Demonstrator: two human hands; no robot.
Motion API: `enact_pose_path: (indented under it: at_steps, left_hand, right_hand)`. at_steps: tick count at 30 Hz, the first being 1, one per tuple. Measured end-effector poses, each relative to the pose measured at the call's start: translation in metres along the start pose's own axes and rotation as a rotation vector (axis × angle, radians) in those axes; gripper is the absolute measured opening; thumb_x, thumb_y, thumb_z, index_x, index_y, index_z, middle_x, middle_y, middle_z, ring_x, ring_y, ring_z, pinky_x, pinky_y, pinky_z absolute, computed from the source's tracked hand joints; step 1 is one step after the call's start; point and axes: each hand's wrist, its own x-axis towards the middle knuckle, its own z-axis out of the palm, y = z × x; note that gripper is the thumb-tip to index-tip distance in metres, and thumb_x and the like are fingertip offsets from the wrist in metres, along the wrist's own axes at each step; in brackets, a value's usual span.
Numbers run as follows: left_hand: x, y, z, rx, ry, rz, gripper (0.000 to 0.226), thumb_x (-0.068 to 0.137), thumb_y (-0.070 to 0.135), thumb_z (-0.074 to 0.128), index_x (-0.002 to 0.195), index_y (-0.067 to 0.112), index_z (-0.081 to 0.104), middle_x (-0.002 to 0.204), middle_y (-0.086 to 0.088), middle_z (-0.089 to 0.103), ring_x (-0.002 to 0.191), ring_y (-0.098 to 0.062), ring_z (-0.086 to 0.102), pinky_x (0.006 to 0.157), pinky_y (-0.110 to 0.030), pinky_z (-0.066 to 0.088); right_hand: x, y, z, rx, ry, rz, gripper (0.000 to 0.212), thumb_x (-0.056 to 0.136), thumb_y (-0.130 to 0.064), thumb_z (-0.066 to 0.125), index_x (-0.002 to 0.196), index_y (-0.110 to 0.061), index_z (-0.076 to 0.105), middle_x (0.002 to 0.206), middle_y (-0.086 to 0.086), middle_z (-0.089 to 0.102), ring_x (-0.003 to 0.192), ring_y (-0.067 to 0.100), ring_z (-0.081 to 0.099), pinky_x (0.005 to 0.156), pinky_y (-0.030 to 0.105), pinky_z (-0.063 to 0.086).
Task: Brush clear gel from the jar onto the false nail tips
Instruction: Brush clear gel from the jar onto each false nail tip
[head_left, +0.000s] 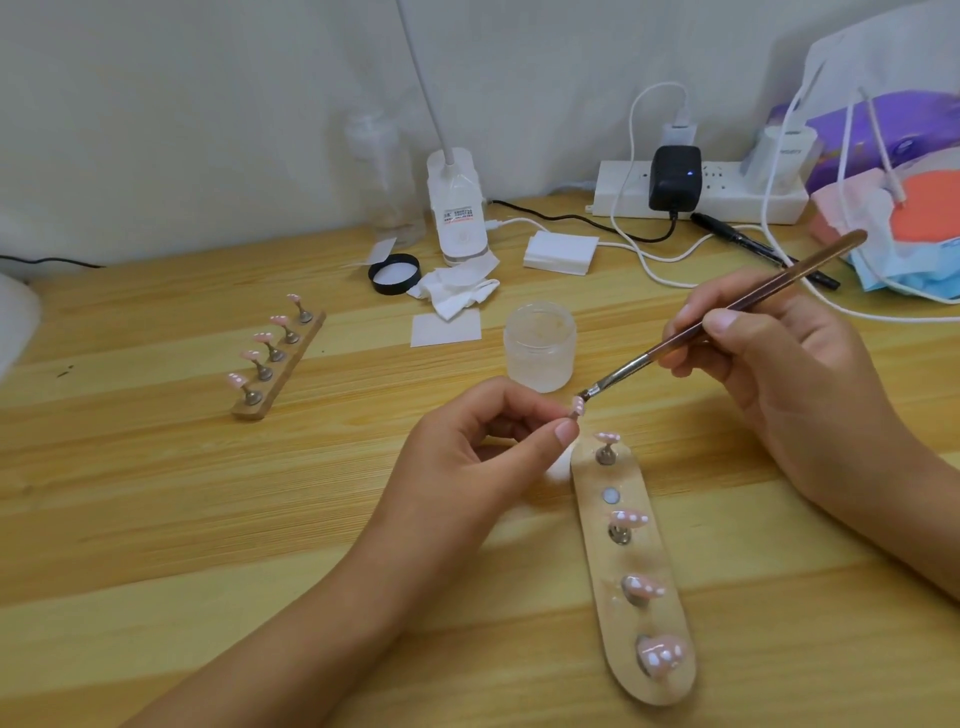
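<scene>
The person is coating one small pink false nail tip (577, 405) on its metal peg, held just in front of the open frosted jar of clear gel (540, 345). The left hand (483, 441) is pinching the peg between thumb and forefinger, the other fingers curling in. The right hand (769, 364) is gripping the slim brown-handled brush (727, 317) like a pen, its bristles touching the tip. Next, the stroke likely needs finishing thinly. Then the peg is probably going back onto the bare round magnet (611, 495) of the oval wooden holder (652, 551) in front of the jar, before the brush is reloaded.
</scene>
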Motion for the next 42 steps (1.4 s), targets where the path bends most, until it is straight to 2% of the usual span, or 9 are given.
enact_pose_path:
  at_steps: [3, 7, 9, 18, 22, 28, 33, 42]
  left_hand:
    - [0.0, 0.002, 0.001, -0.01, -0.001, -0.002, 0.006, 0.079, 0.03, 0.072, 0.084, 0.027, 0.073, 0.084, 0.008, 0.071, 0.077, -0.005, 0.061, 0.068, -0.014, 0.048]
    - [0.001, -0.001, 0.001, -0.028, 0.013, 0.011, 0.007, 0.082, 0.021, 0.076, 0.087, 0.025, 0.072, 0.09, -0.004, 0.071, 0.079, -0.004, 0.061, 0.069, -0.016, 0.05]
    - [0.002, -0.003, 0.001, -0.045, 0.014, 0.017, 0.008, 0.078, 0.022, 0.073, 0.086, 0.024, 0.072, 0.089, -0.005, 0.071, 0.076, -0.003, 0.06, 0.067, -0.015, 0.049]
    - [0.002, -0.003, 0.002, -0.043, -0.002, 0.018, 0.008, 0.076, 0.026, 0.07, 0.084, 0.025, 0.072, 0.087, 0.0, 0.071, 0.077, -0.002, 0.061, 0.067, -0.013, 0.048]
    - [0.003, -0.002, 0.002, -0.051, -0.005, -0.001, 0.007, 0.075, 0.028, 0.07, 0.082, 0.028, 0.073, 0.084, 0.001, 0.07, 0.075, -0.004, 0.062, 0.067, -0.014, 0.049]
    - [0.003, 0.0, 0.002, -0.04, -0.011, -0.002, 0.008, 0.074, 0.028, 0.071, 0.081, 0.029, 0.073, 0.084, 0.001, 0.069, 0.076, -0.003, 0.062, 0.068, -0.012, 0.048]
    - [0.003, 0.001, 0.002, -0.039, -0.012, 0.009, 0.007, 0.076, 0.027, 0.07, 0.082, 0.028, 0.073, 0.085, 0.003, 0.07, 0.078, -0.002, 0.061, 0.069, -0.013, 0.048]
    - [0.003, 0.001, 0.003, -0.043, -0.027, 0.023, 0.007, 0.076, 0.024, 0.069, 0.083, 0.025, 0.072, 0.081, 0.011, 0.069, 0.076, 0.001, 0.059, 0.067, -0.01, 0.047]
  right_hand:
    - [0.002, -0.003, -0.001, 0.043, 0.038, 0.022, 0.014, 0.081, -0.025, 0.058, 0.085, -0.025, 0.072, 0.079, 0.001, 0.068, 0.076, 0.017, 0.066, 0.071, 0.023, 0.053]
    - [0.004, -0.003, 0.0, 0.134, 0.072, 0.08, 0.021, 0.086, -0.016, 0.055, 0.08, -0.024, 0.074, 0.073, -0.003, 0.065, 0.063, 0.011, 0.061, 0.062, 0.02, 0.051]
    - [0.005, 0.0, 0.001, 0.194, 0.085, 0.099, 0.021, 0.085, -0.018, 0.056, 0.077, -0.024, 0.075, 0.072, -0.003, 0.066, 0.059, 0.009, 0.06, 0.059, 0.019, 0.051]
    - [0.01, -0.003, -0.004, 0.323, -0.045, 0.197, 0.025, 0.083, -0.018, 0.049, 0.079, -0.022, 0.074, 0.069, 0.001, 0.061, 0.067, 0.012, 0.06, 0.064, 0.021, 0.052]
    - [0.007, -0.004, -0.002, 0.274, -0.019, 0.195, 0.022, 0.081, -0.016, 0.052, 0.076, -0.021, 0.073, 0.062, 0.003, 0.058, 0.061, 0.012, 0.057, 0.06, 0.021, 0.052]
    - [0.006, -0.005, -0.002, 0.237, -0.003, 0.172, 0.017, 0.08, -0.018, 0.055, 0.072, -0.02, 0.069, 0.064, 0.002, 0.058, 0.055, 0.01, 0.057, 0.055, 0.02, 0.051]
    - [0.004, -0.005, 0.001, 0.174, 0.007, 0.124, 0.017, 0.081, -0.019, 0.057, 0.076, -0.026, 0.071, 0.062, 0.003, 0.06, 0.056, 0.013, 0.058, 0.057, 0.02, 0.051]
    - [0.002, -0.005, 0.003, 0.14, -0.034, 0.102, 0.014, 0.083, -0.018, 0.058, 0.077, -0.024, 0.069, 0.063, 0.003, 0.062, 0.058, 0.014, 0.063, 0.06, 0.021, 0.053]
